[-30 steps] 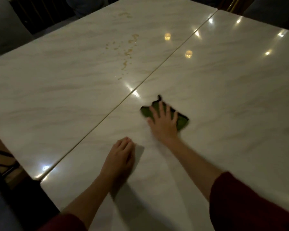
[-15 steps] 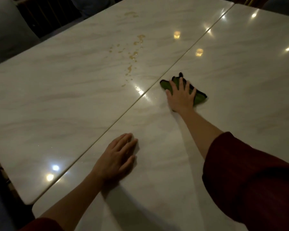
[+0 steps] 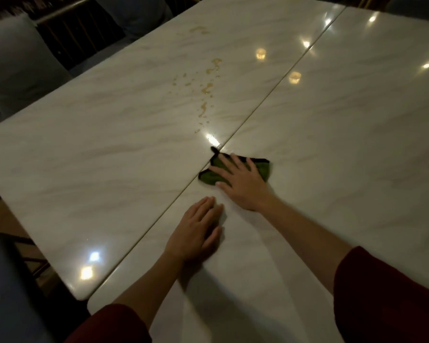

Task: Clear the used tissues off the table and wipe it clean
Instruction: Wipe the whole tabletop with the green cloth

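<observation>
A green cloth [image 3: 262,167] with a dark edge lies flat on the right marble table [image 3: 344,149], right beside the seam between the two tabletops. My right hand [image 3: 240,181] presses on the cloth with straight, spread fingers. Just nearer to me, my left hand [image 3: 198,231] rests flat on the same tabletop, fingers straight, holding nothing. On the left marble table [image 3: 97,157], a trail of yellowish spilled drops [image 3: 204,95] runs from the far edge toward the seam. No tissues are in view.
The seam [image 3: 270,95] runs diagonally between the two glossy tabletops, which reflect ceiling lights. Grey-cushioned chairs [image 3: 18,63] stand along the far left side, and a blue seat [image 3: 8,293] sits at the near left corner.
My right hand has slid the green cloth back toward me and leftward to the seam, after pushing it farther away. My left hand has stayed flat on the table.
</observation>
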